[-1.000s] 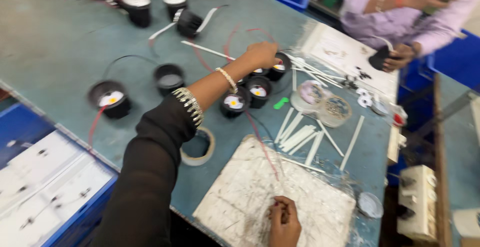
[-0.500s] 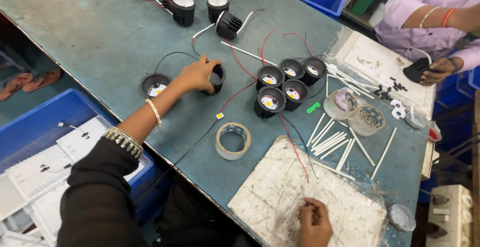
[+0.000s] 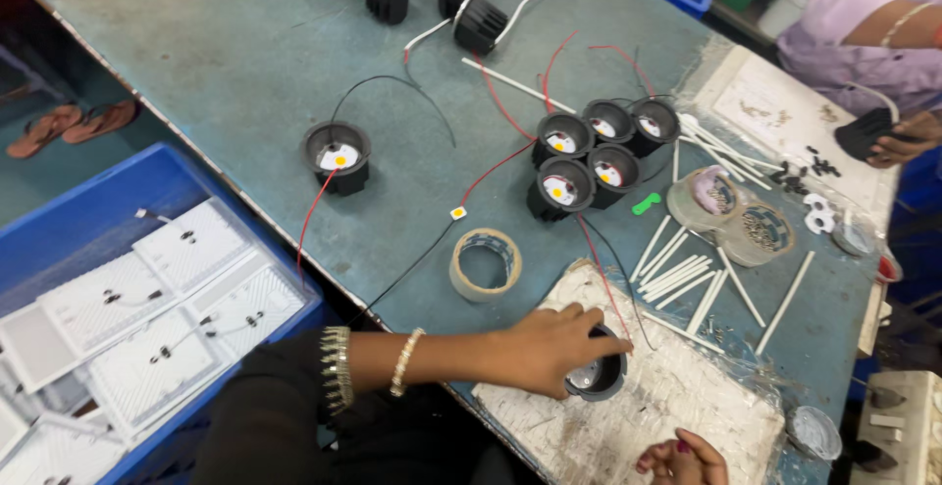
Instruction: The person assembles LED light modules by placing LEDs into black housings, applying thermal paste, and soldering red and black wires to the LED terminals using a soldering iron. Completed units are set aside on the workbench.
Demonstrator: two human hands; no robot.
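Here, in the head view, we saw our left hand (image 3: 548,350) reaching across the near edge of the grey-green table (image 3: 226,63), its fingers closed around the rim of a black round lamp housing (image 3: 596,375) that rested on a white, rough-surfaced board (image 3: 677,397). Our right hand (image 3: 684,459) lay at the bottom edge of the view on the same board, fingers curled inward; whether it held anything we could not tell. The two hands were apart, the housing lying between them and nearer the left. Just beyond the left hand lay a roll of tape (image 3: 485,263) flat on the table. Farther off stood a cluster of five black housings (image 3: 594,152) with red and black wires trailing from them, and a single housing (image 3: 338,155) stood alone to the left. White sticks (image 3: 677,269) lay scattered to the right of the cluster, next to two small round containers (image 3: 731,215). A blue bin (image 3: 137,201) holding white square panels sat beside the table on the left. At the far right corner another person's hand (image 3: 898,137) held a small black part.
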